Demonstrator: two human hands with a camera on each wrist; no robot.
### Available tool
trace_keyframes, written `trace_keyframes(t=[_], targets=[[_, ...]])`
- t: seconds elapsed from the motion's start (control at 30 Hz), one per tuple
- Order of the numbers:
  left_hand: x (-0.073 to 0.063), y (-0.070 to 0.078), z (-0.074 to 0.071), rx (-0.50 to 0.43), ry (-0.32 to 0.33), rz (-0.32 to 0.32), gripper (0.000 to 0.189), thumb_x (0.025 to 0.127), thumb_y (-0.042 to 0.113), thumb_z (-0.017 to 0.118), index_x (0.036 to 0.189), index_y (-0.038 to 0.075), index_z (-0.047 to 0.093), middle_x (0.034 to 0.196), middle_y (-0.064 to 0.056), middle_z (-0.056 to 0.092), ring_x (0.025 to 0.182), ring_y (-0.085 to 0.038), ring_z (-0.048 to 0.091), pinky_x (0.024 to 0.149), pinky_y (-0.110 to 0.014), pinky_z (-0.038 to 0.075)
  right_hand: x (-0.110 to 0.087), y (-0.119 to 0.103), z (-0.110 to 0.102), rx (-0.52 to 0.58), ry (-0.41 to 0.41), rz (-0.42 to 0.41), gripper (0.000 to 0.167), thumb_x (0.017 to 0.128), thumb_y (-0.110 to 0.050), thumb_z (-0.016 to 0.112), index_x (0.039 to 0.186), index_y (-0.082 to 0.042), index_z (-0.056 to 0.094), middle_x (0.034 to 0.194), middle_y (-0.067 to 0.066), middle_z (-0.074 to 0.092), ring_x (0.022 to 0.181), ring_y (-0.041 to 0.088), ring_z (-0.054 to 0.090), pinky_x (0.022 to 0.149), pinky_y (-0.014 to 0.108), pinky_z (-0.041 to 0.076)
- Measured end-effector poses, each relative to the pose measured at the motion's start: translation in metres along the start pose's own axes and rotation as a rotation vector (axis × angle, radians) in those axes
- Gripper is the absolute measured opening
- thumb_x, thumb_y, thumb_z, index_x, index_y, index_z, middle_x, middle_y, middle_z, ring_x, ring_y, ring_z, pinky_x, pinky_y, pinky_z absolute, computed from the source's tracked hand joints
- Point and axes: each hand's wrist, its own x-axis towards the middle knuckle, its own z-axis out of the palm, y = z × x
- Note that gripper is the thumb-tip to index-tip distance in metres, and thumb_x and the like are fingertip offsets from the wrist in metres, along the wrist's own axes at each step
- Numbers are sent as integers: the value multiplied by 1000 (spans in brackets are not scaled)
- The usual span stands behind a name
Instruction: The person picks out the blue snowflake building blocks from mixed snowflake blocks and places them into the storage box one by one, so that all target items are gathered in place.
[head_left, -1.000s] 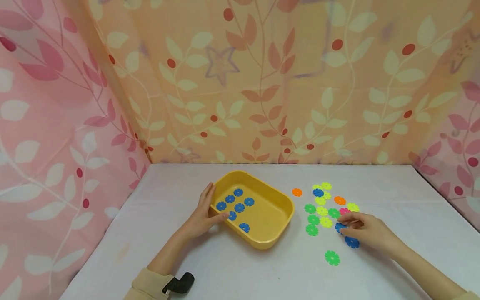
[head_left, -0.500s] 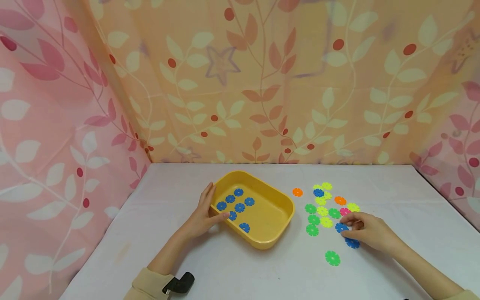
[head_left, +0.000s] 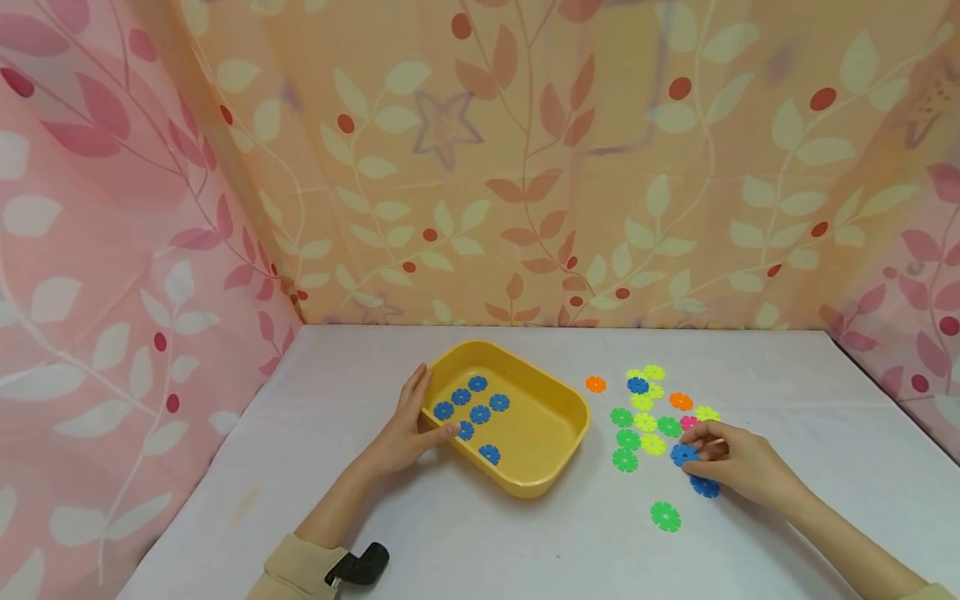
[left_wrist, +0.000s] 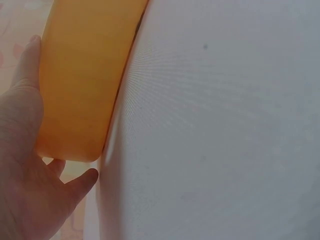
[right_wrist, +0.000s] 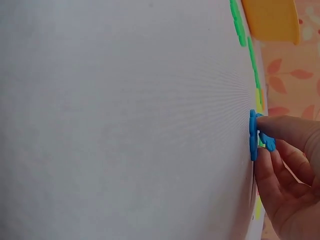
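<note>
My left hand holds a yellow plastic tray by its left corner, fingers along the end wall and thumb at the near rim. In the left wrist view the hand spans that corner of the tray. Several blue notched discs lie inside it. At the right, my right hand pinches a blue snowflake disc between thumb and fingers. The right wrist view shows this disc tilted, close to another blue disc lying flat, which the hand partly covers in the head view.
Right of the tray lie loose discs: green, yellow, orange, pink and one blue. A single green disc lies nearer the front. Patterned curtains enclose the white tabletop.
My right hand has shifted very slightly to the right, and more of the blue disc at its fingertips shows. The left hand and the tray stay in place.
</note>
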Motion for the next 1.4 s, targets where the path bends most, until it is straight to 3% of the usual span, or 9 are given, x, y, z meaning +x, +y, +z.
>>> trace_keyframes(t=[0.2,0.37,0.5,0.73,0.8,0.97,1.07,1.23,1.4], targets=[[1,-1,0,-5,10,7,102,86,42,73,158,16,6,162,1,-8,148,-29,0,114,-57,10,2,-3,0,64,-28,24,43,84,-35,77,114,-7,66,95,0,66,83,12,61,73,19,49],[1,-2,-1,1,8,9,102,87,42,73,158,16,5,162,1,-9,148,-29,0,114,-56,10,9,-14,1,282,-90,66,47,87,-31,74,121,0,63,99,7,63,82,15,62,72,23,52],[1,-1,-2,3,9,11,102,86,43,73,158,16,5,162,2,-9,148,-29,0,114,-57,10,17,-35,-1,396,-122,78,48,88,-32,73,124,-2,61,102,10,61,88,19,63,76,29,54],[1,1,-4,5,13,14,103,86,42,74,158,16,6,162,1,-8,148,-30,1,114,-57,11,38,-87,8,560,-204,-46,44,92,-28,69,126,-1,59,116,13,64,102,29,64,89,42,52],[1,0,-5,8,11,13,103,86,42,74,158,15,6,162,0,-8,148,-30,0,114,-57,11,46,-102,16,588,-237,-81,42,91,-27,70,123,-2,61,114,14,64,101,29,64,90,44,52],[0,0,-5,11,13,10,103,86,41,74,158,13,5,162,0,-9,148,-30,0,114,-57,10,71,-138,42,579,-326,-133,34,90,-24,72,117,-3,65,102,12,63,94,28,65,87,43,54],[0,0,-4,9,9,5,103,86,41,74,158,13,5,162,1,-9,148,-29,0,114,-56,10,86,-153,60,501,-391,-161,26,90,-19,72,111,-5,68,95,8,63,89,25,66,82,38,55],[1,-1,-2,8,6,8,103,86,42,73,158,13,5,162,0,-9,148,-29,-1,114,-56,10,103,-165,83,331,-452,-214,14,87,-10,73,101,-7,72,83,2,64,76,16,62,72,27,54],[1,-1,-1,1,4,6,103,86,41,74,158,14,5,162,1,-8,148,-27,0,115,-55,10,113,-168,98,262,-474,-203,11,84,-4,74,95,-4,71,78,1,62,71,13,58,68,24,53]])
